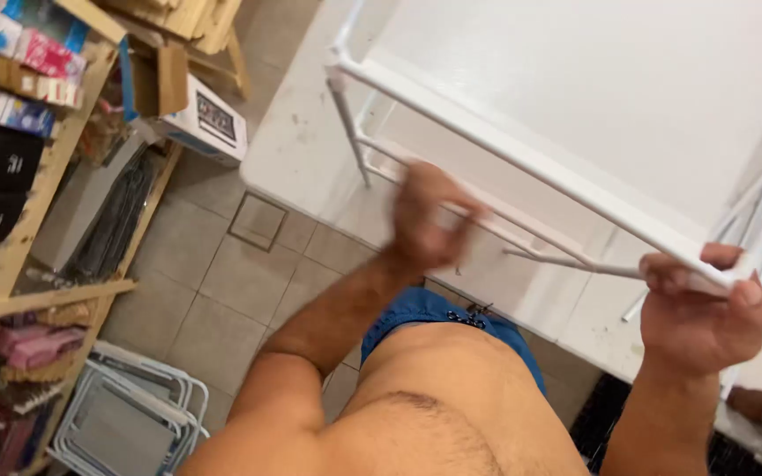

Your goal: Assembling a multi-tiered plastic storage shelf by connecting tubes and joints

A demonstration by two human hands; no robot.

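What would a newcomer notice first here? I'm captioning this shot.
A big white metal frame fills the upper right, lying on a white table. The right hand grips its near corner, while the blurred left hand is at the lower bars. At left, wooden shelves hold boxes.

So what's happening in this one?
A person is handling a white metal-framed panel over a white table, seen from the head camera. The right hand has its grip closed around the frame's near corner. The left hand is blurred with motion near the lower rails of the frame; whether it holds anything cannot be told. Similar white frames lie on the tiled floor beside wooden shelves stocked with boxes.
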